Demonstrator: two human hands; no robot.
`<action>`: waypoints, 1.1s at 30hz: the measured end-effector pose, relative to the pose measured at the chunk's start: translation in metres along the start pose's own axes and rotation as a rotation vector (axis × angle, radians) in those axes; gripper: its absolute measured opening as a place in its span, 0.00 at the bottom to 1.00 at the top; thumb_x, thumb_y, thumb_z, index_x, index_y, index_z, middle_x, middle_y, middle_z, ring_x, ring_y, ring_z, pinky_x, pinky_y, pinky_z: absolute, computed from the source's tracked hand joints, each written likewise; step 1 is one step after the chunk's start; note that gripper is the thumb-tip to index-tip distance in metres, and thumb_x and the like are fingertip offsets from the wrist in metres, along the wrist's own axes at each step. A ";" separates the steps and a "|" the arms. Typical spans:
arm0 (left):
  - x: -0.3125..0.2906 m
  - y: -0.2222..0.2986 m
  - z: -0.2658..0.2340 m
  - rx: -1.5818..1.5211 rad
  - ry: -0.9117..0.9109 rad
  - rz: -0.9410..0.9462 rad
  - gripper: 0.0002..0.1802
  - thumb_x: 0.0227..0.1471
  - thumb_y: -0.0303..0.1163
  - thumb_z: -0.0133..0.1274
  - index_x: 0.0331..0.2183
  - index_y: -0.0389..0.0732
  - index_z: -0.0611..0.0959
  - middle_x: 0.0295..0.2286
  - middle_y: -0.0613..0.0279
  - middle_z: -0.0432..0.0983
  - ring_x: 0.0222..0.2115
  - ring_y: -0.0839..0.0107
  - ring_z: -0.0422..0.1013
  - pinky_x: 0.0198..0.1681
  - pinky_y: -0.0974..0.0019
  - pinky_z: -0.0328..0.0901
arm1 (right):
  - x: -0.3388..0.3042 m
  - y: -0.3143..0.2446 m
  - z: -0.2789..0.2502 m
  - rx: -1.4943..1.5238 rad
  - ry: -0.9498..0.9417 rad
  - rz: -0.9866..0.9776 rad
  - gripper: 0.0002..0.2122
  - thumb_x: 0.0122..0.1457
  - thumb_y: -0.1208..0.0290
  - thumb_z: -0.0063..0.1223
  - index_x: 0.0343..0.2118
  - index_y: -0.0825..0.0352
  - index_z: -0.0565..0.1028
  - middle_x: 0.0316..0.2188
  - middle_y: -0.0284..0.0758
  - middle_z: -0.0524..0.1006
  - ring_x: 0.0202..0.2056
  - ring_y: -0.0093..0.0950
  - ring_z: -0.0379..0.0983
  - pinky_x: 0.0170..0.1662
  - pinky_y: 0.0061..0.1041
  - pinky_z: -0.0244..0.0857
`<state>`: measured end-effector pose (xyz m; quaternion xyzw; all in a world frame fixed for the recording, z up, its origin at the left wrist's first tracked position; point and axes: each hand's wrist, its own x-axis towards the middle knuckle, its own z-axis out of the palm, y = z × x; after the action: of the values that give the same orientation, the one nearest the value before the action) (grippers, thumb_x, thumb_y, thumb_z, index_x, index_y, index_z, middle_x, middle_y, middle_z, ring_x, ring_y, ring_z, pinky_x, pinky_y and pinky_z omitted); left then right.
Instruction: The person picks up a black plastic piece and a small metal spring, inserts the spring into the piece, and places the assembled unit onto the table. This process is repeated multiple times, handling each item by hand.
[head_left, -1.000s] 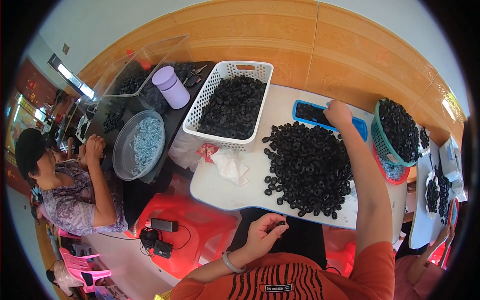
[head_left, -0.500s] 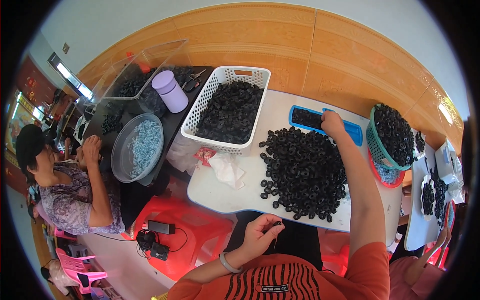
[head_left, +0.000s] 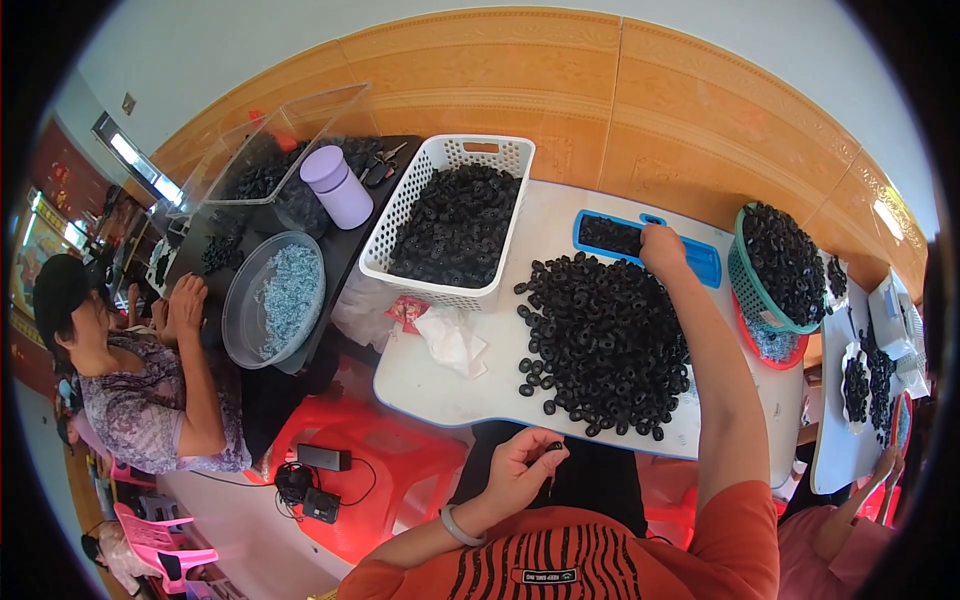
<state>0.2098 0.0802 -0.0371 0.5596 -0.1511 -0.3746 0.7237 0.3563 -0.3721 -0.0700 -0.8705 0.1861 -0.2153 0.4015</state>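
My left hand [head_left: 520, 472] is in front of the table edge. Its thumb and fingers pinch a small black ring-shaped piece [head_left: 556, 447]. My right arm stretches over the table, and my right hand [head_left: 660, 248] is at the middle of a shallow blue tray [head_left: 702, 262], fingers drawn together and pointing down. What those fingertips hold, if anything, is hidden. Small black parts [head_left: 610, 235] lie in the tray's left section. Between my hands and below the tray spreads a big heap of black oval ring pieces [head_left: 605, 345].
A white basket [head_left: 512, 215] of black pieces stands left of the heap; crumpled tissue [head_left: 450, 338] lies below it. At right, a green basket [head_left: 742, 270] sits on a red basin [head_left: 790, 360]. A co-worker [head_left: 150, 390] sits left, by a clear bowl [head_left: 240, 300] of light-blue bits.
The view has shifted slightly. My left hand keeps its pinch, and my right hand stays at the blue tray. The co-worker's raised hand at the left has moved a little.
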 end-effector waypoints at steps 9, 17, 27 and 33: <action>0.002 -0.010 0.015 0.034 -0.059 0.016 0.09 0.65 0.25 0.58 0.46 0.34 0.80 0.39 0.62 0.82 0.34 0.82 0.74 0.36 0.77 0.69 | -0.021 0.042 -0.025 0.103 0.014 0.074 0.06 0.55 0.78 0.59 0.35 0.69 0.84 0.27 0.36 0.83 0.27 0.28 0.79 0.33 0.27 0.74; 0.001 0.002 0.009 -0.050 -0.024 0.158 0.10 0.64 0.24 0.58 0.46 0.34 0.79 0.39 0.57 0.83 0.33 0.80 0.74 0.35 0.76 0.70 | -0.159 -0.109 -0.032 0.843 -0.100 0.279 0.09 0.59 0.82 0.56 0.42 0.70 0.82 0.26 0.33 0.79 0.21 0.19 0.72 0.23 0.20 0.67; -0.046 -0.045 -0.014 -0.013 -0.169 0.318 0.13 0.64 0.22 0.58 0.49 0.33 0.76 0.40 0.51 0.83 0.33 0.79 0.74 0.35 0.75 0.71 | -0.374 -0.171 0.025 1.179 -0.227 0.039 0.07 0.69 0.80 0.53 0.47 0.74 0.77 0.40 0.42 0.80 0.33 0.24 0.77 0.35 0.24 0.74; -0.088 -0.073 -0.025 0.135 -0.197 0.404 0.13 0.64 0.21 0.57 0.49 0.31 0.76 0.40 0.49 0.83 0.34 0.77 0.75 0.35 0.75 0.71 | -0.436 -0.177 0.044 0.929 -0.089 -0.057 0.07 0.70 0.78 0.51 0.47 0.73 0.77 0.39 0.42 0.80 0.32 0.24 0.76 0.36 0.23 0.73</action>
<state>0.1397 0.1535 -0.0951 0.5259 -0.3547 -0.2640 0.7266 0.0409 -0.0208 -0.0558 -0.6116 0.0286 -0.2492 0.7503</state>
